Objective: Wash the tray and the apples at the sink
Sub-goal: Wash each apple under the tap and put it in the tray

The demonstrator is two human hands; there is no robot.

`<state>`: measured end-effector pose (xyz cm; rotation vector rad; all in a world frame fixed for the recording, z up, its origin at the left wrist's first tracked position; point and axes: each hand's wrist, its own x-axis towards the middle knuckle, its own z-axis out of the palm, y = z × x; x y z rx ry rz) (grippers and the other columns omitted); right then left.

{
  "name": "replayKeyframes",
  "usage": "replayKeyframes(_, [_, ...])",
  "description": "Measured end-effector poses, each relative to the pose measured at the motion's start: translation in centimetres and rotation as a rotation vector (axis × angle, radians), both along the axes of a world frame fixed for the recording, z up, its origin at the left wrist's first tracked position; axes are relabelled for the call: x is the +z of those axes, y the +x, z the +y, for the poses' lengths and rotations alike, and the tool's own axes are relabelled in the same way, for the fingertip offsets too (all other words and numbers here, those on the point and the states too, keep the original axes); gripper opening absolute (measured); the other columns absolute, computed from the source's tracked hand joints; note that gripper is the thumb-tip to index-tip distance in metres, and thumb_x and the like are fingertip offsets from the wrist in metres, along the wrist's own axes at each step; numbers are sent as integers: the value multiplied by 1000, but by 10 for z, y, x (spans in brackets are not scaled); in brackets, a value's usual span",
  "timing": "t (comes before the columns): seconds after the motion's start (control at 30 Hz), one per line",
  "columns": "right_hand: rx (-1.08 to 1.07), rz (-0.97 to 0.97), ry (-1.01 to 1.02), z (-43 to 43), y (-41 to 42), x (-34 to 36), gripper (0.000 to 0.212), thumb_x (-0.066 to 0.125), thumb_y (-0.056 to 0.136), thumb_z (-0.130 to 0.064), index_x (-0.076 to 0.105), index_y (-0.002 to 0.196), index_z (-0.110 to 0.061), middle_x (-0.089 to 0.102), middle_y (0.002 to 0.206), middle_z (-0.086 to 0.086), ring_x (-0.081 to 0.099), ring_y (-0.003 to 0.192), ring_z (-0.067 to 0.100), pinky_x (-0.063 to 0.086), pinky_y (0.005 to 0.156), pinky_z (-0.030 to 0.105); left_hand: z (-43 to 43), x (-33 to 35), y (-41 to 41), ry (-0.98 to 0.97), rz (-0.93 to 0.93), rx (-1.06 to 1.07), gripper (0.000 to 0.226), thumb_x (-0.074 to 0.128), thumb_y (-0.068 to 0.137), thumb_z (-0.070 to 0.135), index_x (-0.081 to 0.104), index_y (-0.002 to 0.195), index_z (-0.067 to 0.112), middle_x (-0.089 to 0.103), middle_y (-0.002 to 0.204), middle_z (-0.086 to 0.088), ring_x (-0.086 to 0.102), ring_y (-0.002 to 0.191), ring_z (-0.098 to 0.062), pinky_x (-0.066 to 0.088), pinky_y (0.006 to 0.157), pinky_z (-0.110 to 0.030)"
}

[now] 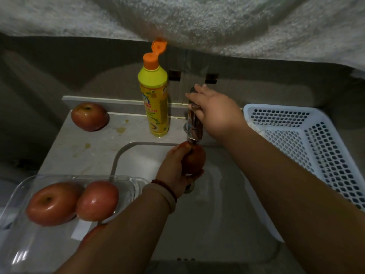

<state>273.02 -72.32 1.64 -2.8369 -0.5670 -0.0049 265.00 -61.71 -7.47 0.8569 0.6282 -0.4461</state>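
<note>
While left hand (175, 169) grips apple (194, 160), right hand (215, 113) touches faucet (194, 123).

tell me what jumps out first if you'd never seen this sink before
The yellow dish soap bottle with its orange cap flipped open stands behind the sink. In front of it, the left hand holds a red apple under the faucet, which the right hand touches. Two more apples sit in the clear tray at left.
</note>
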Motion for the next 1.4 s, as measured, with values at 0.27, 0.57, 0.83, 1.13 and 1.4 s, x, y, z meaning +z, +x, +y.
replayKeyframes(0.27, [-12,-7,0,1,2,1,43,44,102,-21,42,145,-25,27,158,1,20,147,20,25,114,36,-2,5,9,37,-25,-31,8,61,91,31,61,98,28,64,103,-3,60,96,-23,54,76,-39])
replayKeyframes(0.57, [-11,-21,3,0,5,-1,42,45,102,-21,45,143,-25,30,157,2,26,145,22,27,113,37,-2,1,13,68,-102,-111,10,59,91,31,64,98,27,67,93,-2,62,92,-21,51,79,-37])
replayKeyframes(0.83, [-27,10,181,1,-11,-2,58,53,98,-29,30,151,-22,25,159,3,18,147,17,18,115,28,-6,-6,17,72,-83,-145,14,58,92,34,66,98,24,69,98,-5,63,94,-21,51,74,-35])
replayKeyframes(1.13, [-911,417,1169,0,-101,-71,22,50,98,-27,59,119,-27,59,129,0,53,107,9,43,87,28,2,-19,13,194,-158,-9,38,61,88,42,57,118,20,65,112,-6,63,102,-23,56,63,-31])
replayKeyframes(1.4, [-718,813,1486,29,-85,-86,45,59,86,-51,56,126,-29,64,122,-1,64,104,17,56,63,28,1,-23,6,396,-182,-26,43,35,97,56,61,118,28,71,107,-2,67,96,-15,52,75,-33])
